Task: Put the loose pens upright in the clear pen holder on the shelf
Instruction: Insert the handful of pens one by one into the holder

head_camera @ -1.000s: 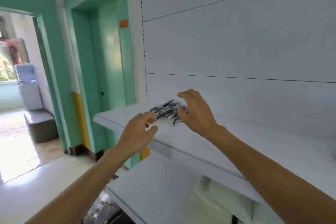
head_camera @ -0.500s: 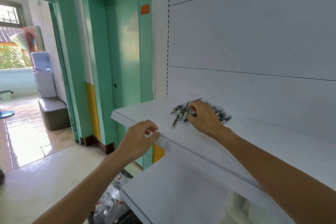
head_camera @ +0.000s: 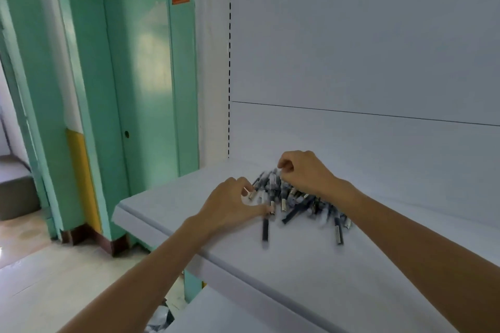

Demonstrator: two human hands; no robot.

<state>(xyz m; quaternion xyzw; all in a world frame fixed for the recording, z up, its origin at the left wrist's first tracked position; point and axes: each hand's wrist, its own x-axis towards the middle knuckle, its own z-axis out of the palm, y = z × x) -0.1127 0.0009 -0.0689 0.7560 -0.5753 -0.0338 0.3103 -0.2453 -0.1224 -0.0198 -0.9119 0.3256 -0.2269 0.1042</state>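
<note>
The left hand (head_camera: 235, 203) has come from the shelf (head_camera: 162, 205) edge to the heaped pens (head_camera: 295, 199), at the pile's 9 o'clock; right hand (head_camera: 305, 173) at 12. Both hands curl; blur hides any grip.

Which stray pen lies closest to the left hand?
The dark pen jutting from the pile toward the shelf front edge, just below the left hand; the other stray lies off to the right.

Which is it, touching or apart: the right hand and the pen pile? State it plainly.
Touching. The head view shows the right hand with curled fingers pressed into the top of the pen pile, with no gap visible.
</note>
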